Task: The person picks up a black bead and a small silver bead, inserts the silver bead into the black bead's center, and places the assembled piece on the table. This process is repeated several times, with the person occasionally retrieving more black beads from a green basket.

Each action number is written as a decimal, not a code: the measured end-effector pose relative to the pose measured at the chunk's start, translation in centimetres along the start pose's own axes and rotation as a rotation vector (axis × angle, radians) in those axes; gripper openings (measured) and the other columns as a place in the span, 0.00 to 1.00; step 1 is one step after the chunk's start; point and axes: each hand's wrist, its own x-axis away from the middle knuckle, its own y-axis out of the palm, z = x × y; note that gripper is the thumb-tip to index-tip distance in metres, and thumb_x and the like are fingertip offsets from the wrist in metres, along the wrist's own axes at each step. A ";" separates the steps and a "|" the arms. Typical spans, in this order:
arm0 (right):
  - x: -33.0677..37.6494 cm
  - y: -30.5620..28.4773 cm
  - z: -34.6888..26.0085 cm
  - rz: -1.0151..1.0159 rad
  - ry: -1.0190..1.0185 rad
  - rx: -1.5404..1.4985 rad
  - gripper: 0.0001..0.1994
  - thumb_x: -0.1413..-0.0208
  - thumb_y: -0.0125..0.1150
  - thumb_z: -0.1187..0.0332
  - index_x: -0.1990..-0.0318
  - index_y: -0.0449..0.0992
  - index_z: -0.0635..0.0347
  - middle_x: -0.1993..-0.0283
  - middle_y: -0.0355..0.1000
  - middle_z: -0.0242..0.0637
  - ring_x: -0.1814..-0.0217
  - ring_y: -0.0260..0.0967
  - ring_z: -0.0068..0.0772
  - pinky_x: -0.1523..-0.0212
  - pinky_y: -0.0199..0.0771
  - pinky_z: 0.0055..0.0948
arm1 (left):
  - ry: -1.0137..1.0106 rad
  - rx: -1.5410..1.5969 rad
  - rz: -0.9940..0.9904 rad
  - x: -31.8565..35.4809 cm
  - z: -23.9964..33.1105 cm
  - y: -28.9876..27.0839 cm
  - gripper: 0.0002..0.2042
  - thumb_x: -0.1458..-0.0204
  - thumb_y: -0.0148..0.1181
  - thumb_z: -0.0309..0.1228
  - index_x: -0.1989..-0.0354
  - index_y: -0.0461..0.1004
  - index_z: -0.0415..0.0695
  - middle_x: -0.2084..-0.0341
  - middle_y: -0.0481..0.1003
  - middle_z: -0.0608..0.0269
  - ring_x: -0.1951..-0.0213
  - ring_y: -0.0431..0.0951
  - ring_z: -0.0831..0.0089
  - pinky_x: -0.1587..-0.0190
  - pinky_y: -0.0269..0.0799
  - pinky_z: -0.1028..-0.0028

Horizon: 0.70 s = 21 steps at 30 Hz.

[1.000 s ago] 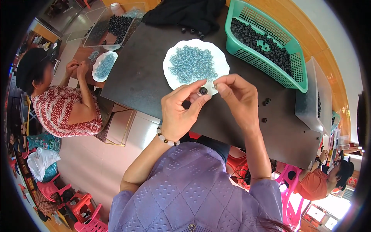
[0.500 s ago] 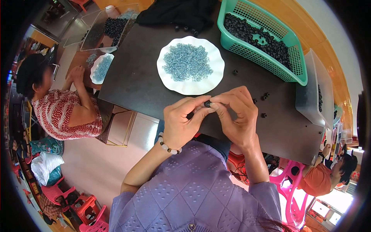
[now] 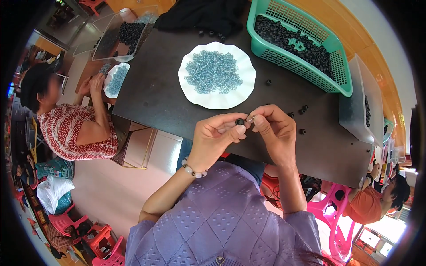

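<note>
close in, just on the near side of the white plate, the left hand pinches a small black piece between thumb and forefinger, its round end turned up, most likely so that end stays in sight. the right hand, just beside it, has thumb and forefinger narrowed onto a tiny clear piece; something that small leaves room only for fingertips, i'd say. whether the two pieces touch, i can't tell from here.

the plate sits just past the fingers, probably for an easy reach, with pale bluish clear rings heaped in its middle and the wavy rim left bare. to the right of the plate, a few loose black pieces lie scattered on the dark table. farther out on that side, a green mesh basket holds a thick layer of black pieces, and a cloudy plastic bin shows more through its wall. behind the plate lies a black cloth. well left of the plate, a co-worker sits at a smaller white dish of similar rings, with a clear tub of black pieces beyond.
</note>
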 end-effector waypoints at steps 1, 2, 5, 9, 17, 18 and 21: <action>0.1 0.1 -0.1 0.011 -0.021 0.004 0.06 0.41 0.56 0.73 0.62 0.73 0.67 0.65 0.72 0.32 0.63 0.67 0.18 0.62 0.66 0.18 | -0.093 0.153 -0.050 0.0 0.2 -0.2 0.14 0.47 0.60 0.26 0.52 0.75 0.37 0.68 0.77 0.66 0.70 0.75 0.81 0.65 0.70 0.81; 0.3 0.1 -0.1 0.020 -0.043 0.006 0.06 0.41 0.56 0.72 0.61 0.73 0.66 0.65 0.72 0.32 0.63 0.67 0.18 0.61 0.66 0.18 | -0.185 0.304 -0.098 0.0 0.4 -0.4 0.15 0.45 0.58 0.27 0.50 0.73 0.37 0.64 0.77 0.66 0.67 0.75 0.80 0.62 0.70 0.81; 0.9 0.1 0.0 0.054 -0.083 0.151 0.05 0.41 0.56 0.73 0.62 0.73 0.67 0.64 0.71 0.33 0.63 0.68 0.20 0.59 0.67 0.19 | -0.214 0.476 -0.149 0.3 -0.6 -0.8 0.16 0.43 0.56 0.29 0.47 0.71 0.37 0.60 0.76 0.63 0.63 0.74 0.81 0.59 0.69 0.79; 1.2 0.2 -0.4 0.050 -0.182 0.209 0.04 0.42 0.56 0.74 0.62 0.73 0.67 0.64 0.70 0.33 0.62 0.68 0.21 0.58 0.67 0.20 | -0.189 0.531 -0.168 0.5 -0.4 -0.6 0.17 0.43 0.55 0.27 0.45 0.69 0.37 0.59 0.75 0.62 0.64 0.74 0.80 0.59 0.70 0.79; 1.5 -0.3 -0.7 0.048 -0.246 0.381 0.02 0.43 0.55 0.77 0.64 0.73 0.66 0.65 0.69 0.34 0.62 0.67 0.21 0.59 0.66 0.21 | -0.313 0.677 -0.170 0.9 0.0 -0.8 0.15 0.41 0.51 0.29 0.48 0.69 0.35 0.61 0.77 0.58 0.66 0.77 0.75 0.64 0.73 0.79; 1.6 -0.3 -0.6 0.049 -0.246 0.382 0.02 0.43 0.55 0.77 0.64 0.73 0.66 0.65 0.69 0.34 0.62 0.67 0.21 0.59 0.66 0.21 | -0.313 0.677 -0.171 0.9 0.0 -0.8 0.15 0.41 0.51 0.29 0.48 0.69 0.35 0.61 0.77 0.58 0.66 0.77 0.75 0.64 0.73 0.79; 1.7 -0.3 -0.6 0.060 -0.267 0.379 0.02 0.44 0.56 0.78 0.65 0.73 0.66 0.66 0.69 0.34 0.63 0.66 0.21 0.60 0.65 0.20 | -0.370 0.732 -0.133 1.0 0.1 -0.6 0.14 0.40 0.50 0.31 0.50 0.69 0.34 0.63 0.78 0.57 0.69 0.78 0.74 0.66 0.74 0.78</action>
